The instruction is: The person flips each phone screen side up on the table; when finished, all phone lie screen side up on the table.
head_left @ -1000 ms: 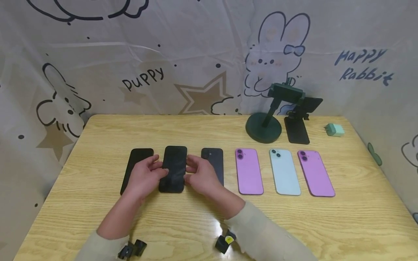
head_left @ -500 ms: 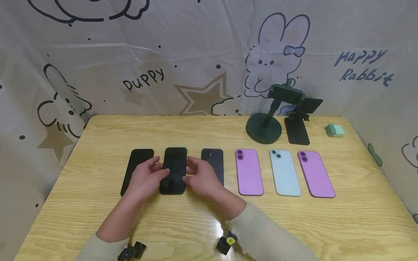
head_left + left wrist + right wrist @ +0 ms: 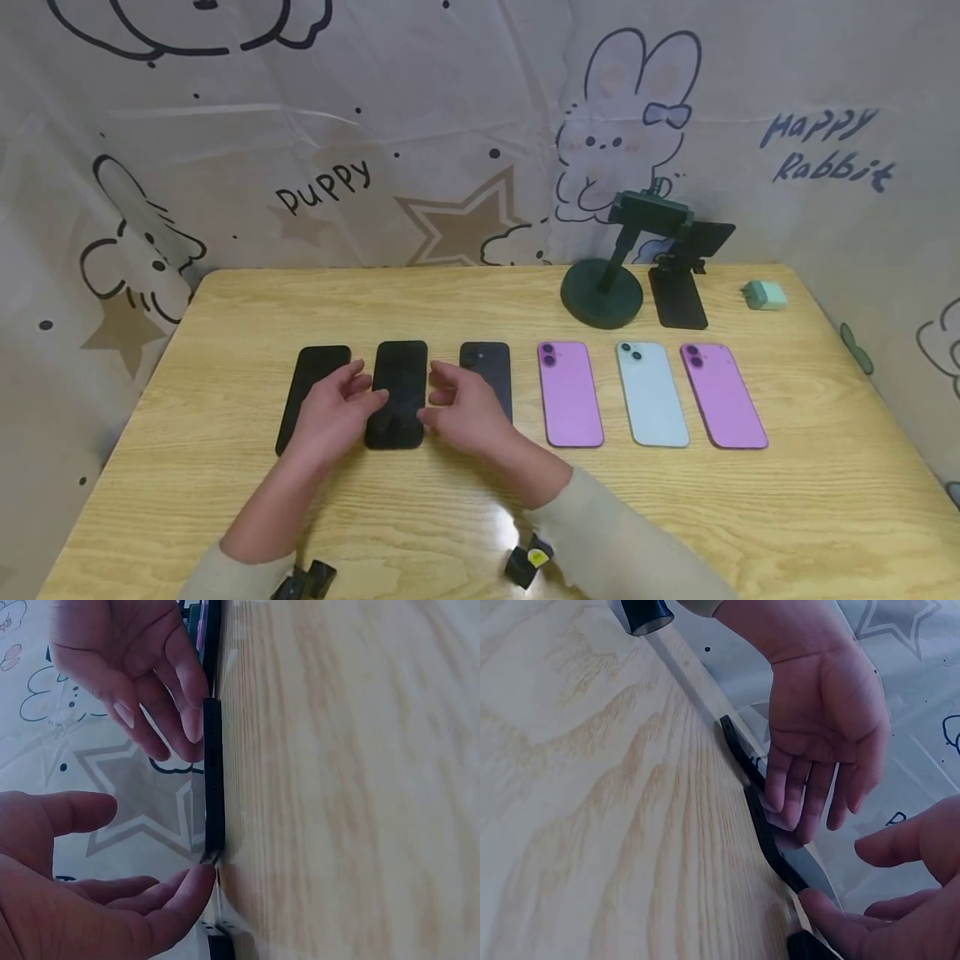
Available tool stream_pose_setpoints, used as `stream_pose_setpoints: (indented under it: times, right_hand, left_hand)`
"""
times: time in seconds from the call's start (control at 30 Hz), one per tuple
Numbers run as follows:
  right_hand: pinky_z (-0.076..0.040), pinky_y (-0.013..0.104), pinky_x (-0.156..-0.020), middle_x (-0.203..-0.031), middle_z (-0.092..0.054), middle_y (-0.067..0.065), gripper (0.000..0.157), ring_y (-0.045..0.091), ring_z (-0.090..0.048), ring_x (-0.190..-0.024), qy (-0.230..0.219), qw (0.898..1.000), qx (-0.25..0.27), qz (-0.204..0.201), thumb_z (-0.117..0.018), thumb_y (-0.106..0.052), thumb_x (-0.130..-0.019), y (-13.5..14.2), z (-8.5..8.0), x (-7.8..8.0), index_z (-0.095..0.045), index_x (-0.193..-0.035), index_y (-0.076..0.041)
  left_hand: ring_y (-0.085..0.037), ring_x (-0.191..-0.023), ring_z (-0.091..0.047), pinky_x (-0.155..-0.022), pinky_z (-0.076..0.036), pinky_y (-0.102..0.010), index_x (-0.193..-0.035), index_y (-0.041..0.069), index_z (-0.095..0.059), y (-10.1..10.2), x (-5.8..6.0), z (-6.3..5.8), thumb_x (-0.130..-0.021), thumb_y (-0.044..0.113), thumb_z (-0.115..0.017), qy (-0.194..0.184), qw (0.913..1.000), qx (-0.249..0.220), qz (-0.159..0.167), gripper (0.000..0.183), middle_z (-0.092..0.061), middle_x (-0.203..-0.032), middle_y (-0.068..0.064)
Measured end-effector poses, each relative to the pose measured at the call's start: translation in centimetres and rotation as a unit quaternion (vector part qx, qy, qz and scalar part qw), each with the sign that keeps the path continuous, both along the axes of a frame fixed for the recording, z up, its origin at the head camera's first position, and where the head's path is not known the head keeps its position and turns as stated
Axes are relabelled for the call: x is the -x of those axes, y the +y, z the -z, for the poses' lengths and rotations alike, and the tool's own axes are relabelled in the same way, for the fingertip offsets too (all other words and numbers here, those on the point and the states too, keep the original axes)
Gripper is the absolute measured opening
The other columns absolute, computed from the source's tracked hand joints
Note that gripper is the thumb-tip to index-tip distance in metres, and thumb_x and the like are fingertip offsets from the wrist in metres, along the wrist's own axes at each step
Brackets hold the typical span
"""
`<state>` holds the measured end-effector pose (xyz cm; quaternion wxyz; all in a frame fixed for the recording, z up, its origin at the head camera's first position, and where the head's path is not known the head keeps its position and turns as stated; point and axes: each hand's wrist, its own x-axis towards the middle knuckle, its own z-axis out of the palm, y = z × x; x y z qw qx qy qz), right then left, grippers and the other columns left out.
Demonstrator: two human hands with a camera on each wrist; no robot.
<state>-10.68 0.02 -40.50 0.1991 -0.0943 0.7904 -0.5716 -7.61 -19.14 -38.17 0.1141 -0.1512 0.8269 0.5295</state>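
Observation:
A black phone [image 3: 397,433] lies screen up on the wooden table between both hands. My left hand [image 3: 335,410] is at its left side, fingertips right at the edge and thumb over the screen in the head view. At its right edge is my right hand [image 3: 467,408], fingers loosely bent. Both wrist views show each thumb apart from the fingers, not pinching the phone. Another black phone [image 3: 311,372], to the left, is partly hidden by the left hand. The right hand partly covers a dark phone [image 3: 491,367] with its camera side up.
Farther right in the row lie a pink phone [image 3: 572,400], a pale blue phone [image 3: 654,400] and another pink phone [image 3: 726,400]. Behind them stand a dark green round-based stand [image 3: 602,293], a black phone holder [image 3: 678,298] and a mint charger plug [image 3: 765,296].
The black phone between the hands has shifted slightly toward the body and straightened a little. The right fingers now show a small gap at its upper right edge.

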Motion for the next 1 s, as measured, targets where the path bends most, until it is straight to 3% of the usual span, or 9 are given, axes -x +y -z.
stream_pose_setpoints:
  times: [0.27,0.47,0.77,1.0]
  right_hand:
    - [-0.052,0.036,-0.089,-0.124,-0.063,0.015,0.053,0.028,-0.063,-0.108,0.044,0.999,0.004,-0.014,-0.072,-0.003,-0.090,2.6,-0.4,0.0,-0.054,-0.139,0.002]
    - [-0.050,0.041,-0.093,-0.124,-0.064,0.011,0.050,0.025,-0.062,-0.108,0.054,0.998,-0.019,0.012,-0.072,-0.008,-0.092,4.6,-0.6,0.1,-0.056,-0.139,-0.002]
    - [-0.049,0.045,-0.095,-0.134,-0.058,0.011,0.058,0.027,-0.059,-0.114,0.037,0.996,-0.053,0.067,-0.073,-0.012,-0.090,7.3,-0.5,0.1,-0.051,-0.144,-0.005]
    - [-0.048,0.047,-0.097,-0.138,-0.054,0.013,0.062,0.030,-0.056,-0.121,0.017,0.995,-0.067,0.074,-0.073,-0.016,-0.091,8.3,-0.3,-0.1,-0.047,-0.147,-0.005]
  left_hand:
    - [-0.032,-0.123,-0.048,-0.097,-0.044,-0.048,-0.146,0.003,-0.047,2.2,-0.5,-0.2,-0.096,0.018,-0.066,0.054,0.9983,0.013,-0.019,0.055,-0.050,-0.142,-0.016]
    - [-0.028,-0.108,-0.055,-0.088,-0.048,-0.045,-0.136,0.000,-0.057,4.8,-0.1,0.0,-0.094,0.013,-0.068,0.094,0.9955,0.011,0.012,0.046,-0.060,-0.129,-0.016]
    - [-0.030,-0.109,-0.056,-0.088,-0.048,-0.046,-0.132,0.001,-0.061,8.0,0.7,0.7,-0.091,0.017,-0.071,0.071,0.9953,0.034,0.057,0.045,-0.060,-0.127,-0.012]
    - [-0.031,-0.115,-0.058,-0.091,-0.050,-0.046,-0.140,-0.002,-0.054,9.2,1.3,1.2,-0.092,0.015,-0.071,0.029,0.9966,0.029,0.072,0.054,-0.056,-0.136,-0.017]
